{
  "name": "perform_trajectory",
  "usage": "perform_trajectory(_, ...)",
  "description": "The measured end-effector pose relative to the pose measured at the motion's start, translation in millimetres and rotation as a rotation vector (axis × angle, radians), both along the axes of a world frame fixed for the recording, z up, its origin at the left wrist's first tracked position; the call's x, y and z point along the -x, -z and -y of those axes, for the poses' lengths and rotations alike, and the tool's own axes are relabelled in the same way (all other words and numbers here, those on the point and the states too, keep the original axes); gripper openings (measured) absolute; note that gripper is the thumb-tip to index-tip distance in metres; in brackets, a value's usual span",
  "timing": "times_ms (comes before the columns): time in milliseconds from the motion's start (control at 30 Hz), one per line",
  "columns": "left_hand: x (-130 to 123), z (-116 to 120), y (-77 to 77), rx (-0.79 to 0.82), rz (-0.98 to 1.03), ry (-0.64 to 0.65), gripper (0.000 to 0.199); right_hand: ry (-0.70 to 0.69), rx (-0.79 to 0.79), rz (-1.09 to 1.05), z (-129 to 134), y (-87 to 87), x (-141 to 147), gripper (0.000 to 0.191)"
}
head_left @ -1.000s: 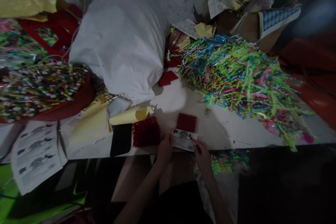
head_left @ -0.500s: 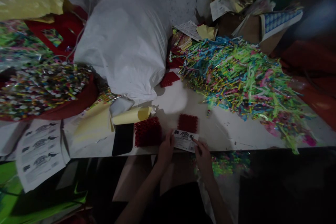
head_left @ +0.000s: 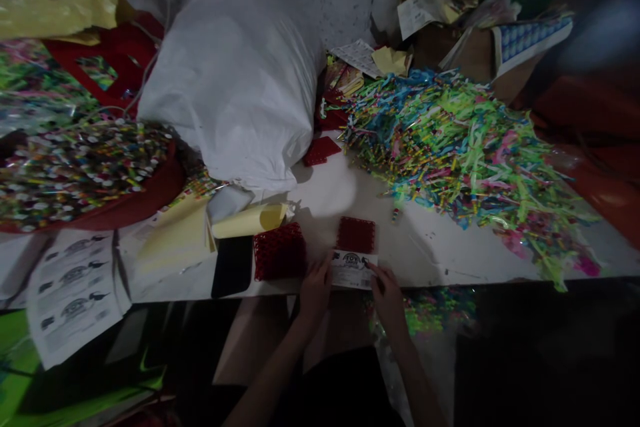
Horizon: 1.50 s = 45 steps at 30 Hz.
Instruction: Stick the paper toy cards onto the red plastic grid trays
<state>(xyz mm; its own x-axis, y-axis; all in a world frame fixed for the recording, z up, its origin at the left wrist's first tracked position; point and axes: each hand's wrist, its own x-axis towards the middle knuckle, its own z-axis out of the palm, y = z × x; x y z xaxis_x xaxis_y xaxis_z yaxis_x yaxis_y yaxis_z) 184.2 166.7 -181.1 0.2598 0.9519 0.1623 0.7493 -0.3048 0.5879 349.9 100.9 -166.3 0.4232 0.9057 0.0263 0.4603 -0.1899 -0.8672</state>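
A white paper label [head_left: 353, 270] printed with black lettering, "TOY" among it, lies at the table's front edge. It borders or overlaps the lower side of a dark red card with a scalloped edge [head_left: 357, 233]. My left hand [head_left: 316, 287] pinches the label's left side, its fingers close together. At the right side, my right hand [head_left: 385, 285] grips the label, with fingertips on its face. Just left of my left hand sits a stack of red scalloped cards [head_left: 280, 252]. A black phone-like slab [head_left: 232, 267] is beside that stack.
A large white sack [head_left: 240, 80] stands behind. On the right spreads a heap of colourful beaded strips [head_left: 450, 147]; a red basin [head_left: 150, 197] of similar pieces is on the left. Printed label sheets [head_left: 75, 287] overhang the front edge. Yellow paper [head_left: 173, 233] lies nearby.
The label has turned slightly and now lies straighter against the red card. Both hands stay at its sides with only small shifts.
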Motion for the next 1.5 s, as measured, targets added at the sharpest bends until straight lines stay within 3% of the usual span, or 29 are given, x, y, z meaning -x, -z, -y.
perform_trajectory(633,-1,-6,6.2,-0.026,-0.052,0.015,0.039,0.040,-0.028,0.043,-3,11.4,-2,0.038)
perform_trajectory(1167,-7,-7,-11.8,0.134,-0.071,-0.041,0.040,0.046,0.009,0.031,-5,9.5,-4,0.037)
perform_trajectory(1500,-10,-9,-24.1,0.242,-0.186,-0.119,0.041,0.053,0.101,0.060,-9,4.7,-2,0.043)
